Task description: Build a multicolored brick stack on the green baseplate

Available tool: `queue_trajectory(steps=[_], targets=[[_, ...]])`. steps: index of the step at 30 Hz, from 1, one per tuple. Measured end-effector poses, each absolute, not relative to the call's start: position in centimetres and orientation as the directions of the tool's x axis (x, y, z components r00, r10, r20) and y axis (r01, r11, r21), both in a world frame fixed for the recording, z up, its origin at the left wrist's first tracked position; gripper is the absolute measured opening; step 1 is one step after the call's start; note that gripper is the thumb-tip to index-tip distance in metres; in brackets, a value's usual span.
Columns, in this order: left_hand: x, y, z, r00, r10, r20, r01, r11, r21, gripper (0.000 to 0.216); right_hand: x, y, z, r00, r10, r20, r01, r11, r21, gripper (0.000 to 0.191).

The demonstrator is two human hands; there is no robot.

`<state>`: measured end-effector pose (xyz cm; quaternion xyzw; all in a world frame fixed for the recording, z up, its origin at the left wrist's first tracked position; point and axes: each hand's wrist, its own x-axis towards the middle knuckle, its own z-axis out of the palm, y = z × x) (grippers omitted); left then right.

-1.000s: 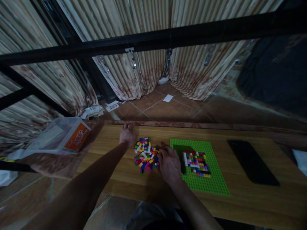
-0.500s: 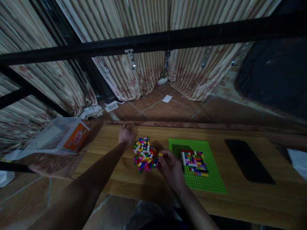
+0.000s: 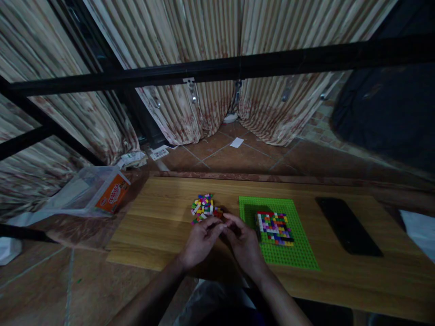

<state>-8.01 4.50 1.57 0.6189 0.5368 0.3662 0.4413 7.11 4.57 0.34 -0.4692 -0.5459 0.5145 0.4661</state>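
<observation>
On the wooden table, the left hand and the right hand are brought together, their fingertips meeting at the near right side of a loose pile of small toy bricks. The fingers of both hands are bent inward, thumbs and forefingers drawn close; whether a brick is pinched between them cannot be told, since the tips are dim and partly hidden. The near part of the pile is covered from view by the left hand. Bricks of white, yellow, green, blue, pink and red are jumbled in the part that can be seen.

Just to the right of the right hand, a green studded baseplate is laid flat on the table. On it a roughly rectangular patch of joined bricks is set in many colours, edged with red along the far side and with white along the left. Farther right, well apart from the baseplate, a flat black slab is placed on the table.

Beyond the left end of the table, a clear plastic box with an orange label is seen. The far side is hung with striped curtains, crossed by a black bar.
</observation>
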Motion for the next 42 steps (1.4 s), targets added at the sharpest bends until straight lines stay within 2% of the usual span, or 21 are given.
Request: queue_trajectory(steps=[5, 10, 12, 14, 16, 19, 22, 26, 30, 36, 42], targets=[[-7.7, 4.3, 1.4, 0.150, 0.985, -0.081, 0.296, 0.033, 0.955, 0.029, 7.2, 4.1, 0.3, -0.132, 0.991, -0.011, -0.085, -0.022, -0.996, 0.033], [-7.6, 4.2, 1.1, 0.157, 0.956, -0.247, 0.042, 0.244, 0.969, 0.036, 7.5, 4.1, 0.0, -0.179, 0.984, -0.027, -0.208, -0.065, -0.976, 0.031], [-7.7, 4.0, 0.9, 0.182, 0.931, -0.317, -0.035, 0.329, 0.944, 0.039, 7.7, 4.2, -0.1, -0.188, 0.982, -0.030, -0.211, -0.070, -0.975, 0.029], [-8.0, 4.0, 0.8, 0.178, 0.929, -0.324, -0.042, 0.336, 0.941, 0.041, 7.9, 4.3, -0.2, -0.184, 0.983, -0.027, -0.125, -0.050, -0.991, 0.023], [-8.6, 4.3, 0.9, 0.110, 0.961, -0.254, 0.046, 0.250, 0.967, 0.040, 8.2, 4.5, -0.1, -0.136, 0.991, 0.008, 0.074, 0.018, -0.997, 0.015], [-9.5, 5.0, 1.5, 0.012, 0.994, -0.110, 0.268, 0.103, 0.958, 0.031, 8.3, 5.0, -0.3, -0.078, 0.987, 0.143, 0.399, 0.162, -0.902, 0.018], [-9.9, 5.6, 2.0, 0.038, 0.999, -0.035, 0.496, 0.012, 0.868, 0.021, 8.0, 5.5, -0.7, -0.120, 0.962, 0.244, 0.554, 0.268, -0.788, 0.025], [-9.5, 6.1, 1.6, 0.089, 0.996, 0.022, 0.703, -0.078, 0.707, 0.013, 7.6, 6.5, -0.9, -0.185, 0.940, 0.287, 0.644, 0.336, -0.687, 0.027], [-9.1, 6.4, 1.0, 0.096, 0.994, 0.047, 0.796, -0.105, 0.596, 0.008, 7.0, 8.3, -0.8, -0.226, 0.929, 0.294, 0.731, 0.361, -0.579, 0.026], [-9.2, 6.6, 1.6, 0.106, 0.994, 0.026, 0.804, -0.101, 0.587, 0.011, 5.4, 10.1, -1.3, -0.264, 0.923, 0.280, 0.802, 0.372, -0.468, 0.020], [-9.5, 6.6, 1.4, 0.087, 0.995, 0.054, 0.779, -0.102, 0.619, 0.008, 5.4, 10.1, -1.4, -0.225, 0.941, 0.254, 0.761, 0.332, -0.558, 0.012]])
